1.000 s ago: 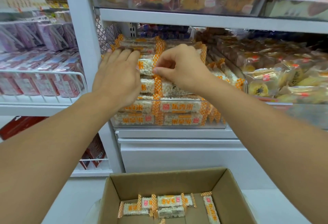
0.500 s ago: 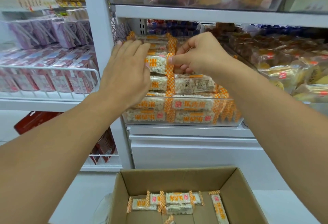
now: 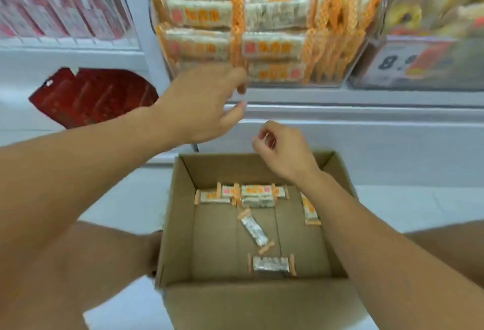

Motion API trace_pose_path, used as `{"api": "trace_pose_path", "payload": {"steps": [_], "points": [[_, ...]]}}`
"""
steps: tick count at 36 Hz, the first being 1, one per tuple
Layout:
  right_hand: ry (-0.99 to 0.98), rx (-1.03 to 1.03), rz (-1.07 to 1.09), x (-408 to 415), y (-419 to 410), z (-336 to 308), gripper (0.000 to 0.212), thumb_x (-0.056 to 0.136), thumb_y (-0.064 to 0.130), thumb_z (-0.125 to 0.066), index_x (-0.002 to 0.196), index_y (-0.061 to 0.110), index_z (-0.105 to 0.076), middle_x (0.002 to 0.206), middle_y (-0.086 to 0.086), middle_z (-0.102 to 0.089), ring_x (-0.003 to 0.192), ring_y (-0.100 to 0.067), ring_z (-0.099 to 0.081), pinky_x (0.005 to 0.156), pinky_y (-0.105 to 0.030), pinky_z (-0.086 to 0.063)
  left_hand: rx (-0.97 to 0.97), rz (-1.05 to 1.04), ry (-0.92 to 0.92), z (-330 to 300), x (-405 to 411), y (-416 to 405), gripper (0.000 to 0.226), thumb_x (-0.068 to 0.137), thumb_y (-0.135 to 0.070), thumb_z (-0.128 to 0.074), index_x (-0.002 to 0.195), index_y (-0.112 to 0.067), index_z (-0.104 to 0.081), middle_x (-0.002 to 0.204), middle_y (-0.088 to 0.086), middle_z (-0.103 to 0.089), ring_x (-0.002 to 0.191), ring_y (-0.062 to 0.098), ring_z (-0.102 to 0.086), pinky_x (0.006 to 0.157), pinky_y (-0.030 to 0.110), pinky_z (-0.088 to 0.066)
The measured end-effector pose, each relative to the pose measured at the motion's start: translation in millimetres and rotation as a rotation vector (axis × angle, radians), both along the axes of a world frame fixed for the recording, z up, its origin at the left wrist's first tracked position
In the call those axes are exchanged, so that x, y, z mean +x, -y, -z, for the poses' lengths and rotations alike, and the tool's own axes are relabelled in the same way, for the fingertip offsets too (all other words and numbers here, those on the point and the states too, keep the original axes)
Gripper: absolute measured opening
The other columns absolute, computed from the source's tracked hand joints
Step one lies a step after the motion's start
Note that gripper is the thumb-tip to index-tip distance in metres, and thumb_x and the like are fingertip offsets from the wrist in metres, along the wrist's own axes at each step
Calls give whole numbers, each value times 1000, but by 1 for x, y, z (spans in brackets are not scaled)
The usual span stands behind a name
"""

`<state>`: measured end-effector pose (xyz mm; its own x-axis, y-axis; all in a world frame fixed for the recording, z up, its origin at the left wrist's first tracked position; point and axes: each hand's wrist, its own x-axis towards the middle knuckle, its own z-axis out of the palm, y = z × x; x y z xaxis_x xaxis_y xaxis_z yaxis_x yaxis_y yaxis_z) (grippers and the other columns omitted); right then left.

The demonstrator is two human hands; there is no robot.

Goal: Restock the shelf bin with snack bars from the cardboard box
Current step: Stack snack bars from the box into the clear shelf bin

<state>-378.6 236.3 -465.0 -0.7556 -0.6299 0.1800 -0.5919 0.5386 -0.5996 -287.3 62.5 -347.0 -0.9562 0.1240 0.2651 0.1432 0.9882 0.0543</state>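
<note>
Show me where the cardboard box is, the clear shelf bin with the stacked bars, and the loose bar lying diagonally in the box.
cardboard box [image 3: 180, 225], head view, on its inner left wall.
shelf bin [image 3: 366, 49], head view, on its clear right wall.
diagonal snack bar [image 3: 254, 230], head view, on the middle of its wrapper.

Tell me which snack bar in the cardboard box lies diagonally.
The loose snack bar mid-floor of the cardboard box: it is slanted, while the others lie roughly square with the walls.
</note>
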Motion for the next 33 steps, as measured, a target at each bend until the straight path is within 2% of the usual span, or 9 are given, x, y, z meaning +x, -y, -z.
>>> {"api": "trace_pose_path", "payload": {"steps": [4,7,10,14,19,21,24,28,33], "points": [[471,797,-169,22,-49,109,62,76,38,-85,127,11,-62,121,-10,-66,115,-29,-61,93,-33,-51,-285,-120,1081,102,33,-34,55,97,-53,-53,141,-19,-50,132,5,-61,121,27,-57,96,32,-45],[585,942,-158,41,-88,154,85,71,43,-87,142,13,-49,137,-6,-57,119,-26,-57,92,-33,-52,-159,-323,1280,177,58,-52,64,97,-62,-48,136,-12,-56,137,8,-57,123,29,-55,99,35,-44],[705,1020,-175,46,-110,182,86,75,45,-83,145,17,-43,141,-4,-53,105,-22,-57,68,-27,-47,123,-415,1284,236,73,-77,58,98,-56,-51,135,-11,-56,139,8,-56,121,28,-55,98,35,-45],[726,991,-246,47,-102,192,76,81,43,-81,142,11,-49,140,-6,-53,122,-25,-55,85,-25,-44,521,-566,1398,280,83,-110,50,98,-50,-54,123,-8,-62,132,14,-60,109,27,-60,86,33,-45],[752,1122,-427,63,-71,192,55,85,39,-77,130,10,-62,119,-7,-62,93,-21,-58,50,-23,-42,802,-716,1475,295,63,-115,44,100,-47,-51,127,-12,-58,100,7,-59,92,26,-62,82,34,-51],[826,1141,-458,67,-66,198,45,89,30,-75,127,9,-63,111,-8,-60,89,-22,-58,56,-22,-52,852,-764,1506,295,53,-114,41,103,-44,-48,124,-10,-54,98,8,-57,85,24,-58,84,33,-51],[1095,959,-295,62,-66,203,24,88,22,-77,107,9,-70,91,-9,-59,76,-25,-61,76,-39,-60,949,-873,1512,294,47,-112,53,105,-48,-41,136,-5,-46,126,18,-53,111,32,-56,99,42,-47],[1390,555,-68,34,-68,199,15,92,18,-72,103,8,-70,82,-5,-65,72,-14,-67,72,-29,-62,1371,-1195,1171,306,44,-104,73,91,-60,-61,143,-11,-48,141,17,-52,118,34,-58,90,41,-53],[1462,261,29,23,-44,191,22,93,26,-71,100,6,-73,82,-9,-70,80,-21,-71,71,-31,-62,1711,-1256,740,319,35,-103,27,90,-19,-71,111,-3,-69,85,9,-73,70,21,-69,58,32,-59]]}}
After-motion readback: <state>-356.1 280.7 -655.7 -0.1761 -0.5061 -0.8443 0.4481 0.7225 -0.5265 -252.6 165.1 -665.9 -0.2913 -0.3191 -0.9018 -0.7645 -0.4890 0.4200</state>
